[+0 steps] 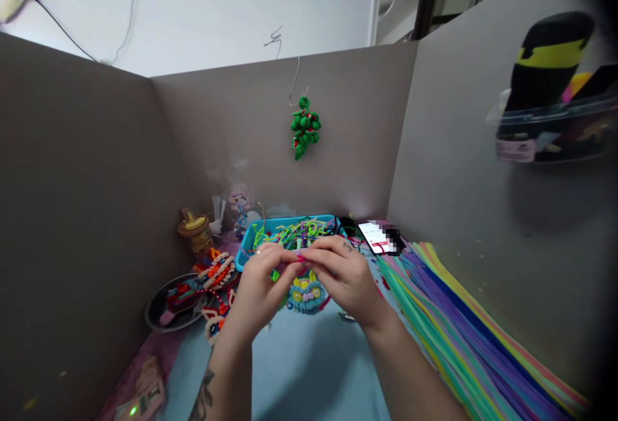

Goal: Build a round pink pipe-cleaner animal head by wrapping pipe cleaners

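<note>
My left hand [265,279] and my right hand [346,276] meet above the middle of the table, fingertips pinched together. Between them is a small pink piece [300,257]; most of it is covered by the fingers, and I cannot make out its kind. Just below the fingers sits a fuzzy blue figure [308,302] with yellow ears and yellow-ringed eyes, partly hidden by the hands. Behind them stands a blue tray [244,246] holding a tangle of green and purple pipe cleaner pieces [302,231].
Long pipe cleaners [463,337] lie bundled at the right, near a phone [374,237]. At left, a metal bowl [153,315] holds colourful fuzzy pieces beside a brown-yellow cup [194,231]. Grey partitions [232,125] enclose the table; a green ornament [305,126] hangs behind.
</note>
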The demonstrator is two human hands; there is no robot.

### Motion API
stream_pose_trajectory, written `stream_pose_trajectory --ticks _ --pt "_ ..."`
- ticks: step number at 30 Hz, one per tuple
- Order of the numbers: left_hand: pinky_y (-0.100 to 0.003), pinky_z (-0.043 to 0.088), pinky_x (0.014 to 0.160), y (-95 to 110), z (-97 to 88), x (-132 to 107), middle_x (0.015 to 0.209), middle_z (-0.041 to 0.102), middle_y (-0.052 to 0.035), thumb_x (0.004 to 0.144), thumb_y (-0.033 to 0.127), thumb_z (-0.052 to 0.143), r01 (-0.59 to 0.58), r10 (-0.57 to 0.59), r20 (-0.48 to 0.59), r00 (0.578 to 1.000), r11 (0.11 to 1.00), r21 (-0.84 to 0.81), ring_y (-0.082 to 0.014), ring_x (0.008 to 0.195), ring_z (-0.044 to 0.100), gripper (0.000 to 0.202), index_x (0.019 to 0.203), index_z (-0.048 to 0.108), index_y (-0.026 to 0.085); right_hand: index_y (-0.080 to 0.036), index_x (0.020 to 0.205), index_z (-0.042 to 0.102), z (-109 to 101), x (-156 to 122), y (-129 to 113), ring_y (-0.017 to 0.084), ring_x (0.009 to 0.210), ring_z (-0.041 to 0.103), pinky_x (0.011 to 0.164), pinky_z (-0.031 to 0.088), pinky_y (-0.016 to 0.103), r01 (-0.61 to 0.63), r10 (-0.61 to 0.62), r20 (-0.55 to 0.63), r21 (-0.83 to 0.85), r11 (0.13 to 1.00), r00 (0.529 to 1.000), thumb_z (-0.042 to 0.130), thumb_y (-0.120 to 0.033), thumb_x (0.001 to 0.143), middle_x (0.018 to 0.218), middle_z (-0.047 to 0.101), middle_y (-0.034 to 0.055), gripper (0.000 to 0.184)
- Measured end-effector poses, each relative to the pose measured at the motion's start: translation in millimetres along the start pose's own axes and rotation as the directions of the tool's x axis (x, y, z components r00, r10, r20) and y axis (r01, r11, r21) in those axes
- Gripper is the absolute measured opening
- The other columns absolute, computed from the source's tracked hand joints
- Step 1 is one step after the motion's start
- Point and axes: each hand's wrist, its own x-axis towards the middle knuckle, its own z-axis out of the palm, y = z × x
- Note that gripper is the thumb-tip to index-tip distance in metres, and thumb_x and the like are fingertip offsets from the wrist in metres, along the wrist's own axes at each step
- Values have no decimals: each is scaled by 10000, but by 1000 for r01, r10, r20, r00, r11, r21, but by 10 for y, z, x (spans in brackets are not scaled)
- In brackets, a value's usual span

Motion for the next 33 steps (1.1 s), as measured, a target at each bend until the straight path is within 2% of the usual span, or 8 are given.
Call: stream_pose_trajectory --ticks 5,9,14,20,22,25,29,33 --pt "-345 405 775 -15 -13 -4 754 625 -24 859 225 551 -140 135 64 989 987 81 -176 787 532 85 803 612 205 -218 860 643 -18 30 -5 186 869 561 789 459 344 -45 48 121 -27 999 991 520 -152 869 901 619 53 140" --pt "-377 413 844 -58 -19 -24 846 645 -41 835 206 581 -130 125 78 989 989 69 -207 917 545 56 875 618 218 -211 819 606 -19 32 24 196 848 532 778 429 349 -55 66 194 -59 997 979 492 -108 852 881 614 51 157" --pt "-424 395 929 -105 -57 -30 1125 591 -84 742 238 682 -54 51 49 997 996 66 -250 1081 513 412 1127 537 247 -206 804 576 -20 16 60 200 867 523 791 423 348 -98 100 126 -17 995 987 469 -80 830 881 590 56 168" --pt "-396 388 931 -108 -73 -2 951 643 -63 804 228 603 -54 51 42 998 996 69 -236 1056 520 120 922 614 212 -206 812 603 -49 24 33 186 851 537 767 444 325 -114 112 98 20 993 989 490 -108 846 860 569 51 154" --pt "-378 406 900 -136 -79 1 868 644 -53 809 243 596 -33 33 18 999 999 34 -227 1005 541 47 827 605 200 -219 904 628 -63 32 41 179 867 549 770 458 318 -124 118 92 65 990 989 509 -127 850 902 568 51 160" --pt "-354 434 860 -220 -93 -12 867 642 -55 814 271 584 65 -65 -14 998 996 -57 -212 944 574 86 796 600 188 -240 1036 626 -97 44 68 181 915 558 792 468 327 -149 139 82 121 982 987 510 -131 854 970 581 56 242" --pt "-330 460 845 -335 -90 -44 958 659 -61 810 328 591 208 -206 33 978 952 -225 -200 941 603 153 868 620 190 -238 950 660 -130 55 82 169 840 565 721 475 308 -214 210 39 176 961 977 518 -170 866 892 595 45 179" --pt "-338 465 882 -346 -66 -53 1039 656 -84 816 343 594 254 -233 100 967 886 -389 -214 1050 584 162 882 608 195 -225 869 680 -110 54 81 150 764 547 632 455 270 -271 267 51 204 941 962 554 -195 849 845 591 37 130"
